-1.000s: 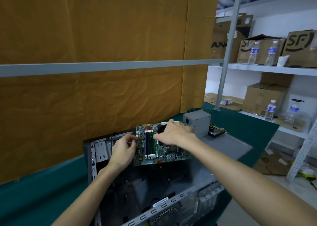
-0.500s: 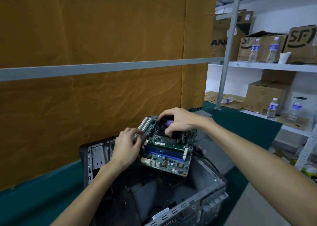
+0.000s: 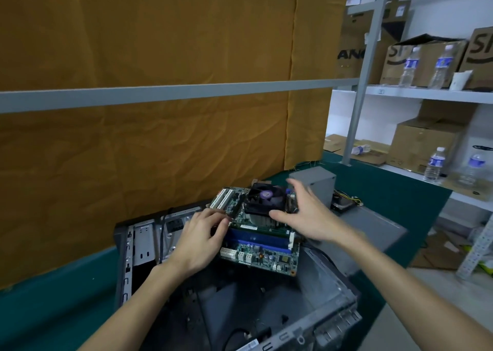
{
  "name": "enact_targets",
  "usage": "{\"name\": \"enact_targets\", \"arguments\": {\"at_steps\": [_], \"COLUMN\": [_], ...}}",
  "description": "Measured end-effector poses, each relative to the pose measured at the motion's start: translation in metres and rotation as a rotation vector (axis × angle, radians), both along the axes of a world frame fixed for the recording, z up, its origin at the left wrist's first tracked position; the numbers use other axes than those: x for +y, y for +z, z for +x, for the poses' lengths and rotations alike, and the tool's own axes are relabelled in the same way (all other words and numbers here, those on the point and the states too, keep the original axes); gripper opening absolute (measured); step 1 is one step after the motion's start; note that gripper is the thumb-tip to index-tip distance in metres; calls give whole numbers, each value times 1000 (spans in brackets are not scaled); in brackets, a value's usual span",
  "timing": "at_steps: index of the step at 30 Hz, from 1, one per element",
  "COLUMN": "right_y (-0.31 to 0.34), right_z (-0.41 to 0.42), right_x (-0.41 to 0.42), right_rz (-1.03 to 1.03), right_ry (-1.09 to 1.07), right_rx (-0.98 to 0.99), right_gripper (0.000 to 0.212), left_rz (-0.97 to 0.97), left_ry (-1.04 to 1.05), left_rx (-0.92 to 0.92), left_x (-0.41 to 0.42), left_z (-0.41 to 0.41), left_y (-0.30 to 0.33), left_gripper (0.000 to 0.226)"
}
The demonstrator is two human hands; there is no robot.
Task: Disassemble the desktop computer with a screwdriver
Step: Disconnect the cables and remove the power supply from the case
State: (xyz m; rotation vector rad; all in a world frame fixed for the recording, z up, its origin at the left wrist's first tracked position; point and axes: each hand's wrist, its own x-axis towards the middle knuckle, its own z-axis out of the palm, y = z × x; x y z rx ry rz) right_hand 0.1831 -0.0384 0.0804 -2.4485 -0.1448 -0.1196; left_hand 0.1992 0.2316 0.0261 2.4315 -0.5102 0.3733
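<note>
I have the circuit board up out of the computer case, which lies open on its side on the green bench, close to the near edge. My left hand holds the board's left edge, fingers curled tight on it. My right hand is spread wide beside the fan on top of the board; the thumb looks to just touch the fan, but it grips nothing. So I think the step is lifting the board out. Next I need my right hand to catch the board's right side, then carry it level and set it down on bare bench. The gray box stands near the far edge. I see no screwdriver.
</note>
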Motion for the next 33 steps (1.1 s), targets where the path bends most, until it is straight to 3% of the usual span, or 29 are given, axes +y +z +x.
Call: {"name": "enact_targets", "arguments": {"at_steps": [8, 12, 15, 21, 29, 33], "right_y": [-60, -58, -52, -49, -53, -58], "right_z": [-54, -58, -61, -64, -59, -57], "right_x": [5, 6, 6, 9, -1, -4], "right_rz": [295, 185, 195, 147, 197, 225], "right_ry": [-193, -182, -163, -117, -54, -41], "right_rx": [5, 35, 67, 62, 96, 101], "right_gripper": [75, 63, 39, 57, 44, 49], "left_rz": [2, 48, 88, 126, 136, 125], "left_ry": [12, 8, -6, 13, 3, -10], "left_rx": [12, 10, 24, 32, 35, 39], "left_x": [0, 3, 6, 6, 8, 10], "left_z": [-5, -7, -5, -3, 0, -2], "left_y": [4, 7, 8, 8, 5, 2], "left_gripper": [32, 32, 34, 39, 43, 42]}}
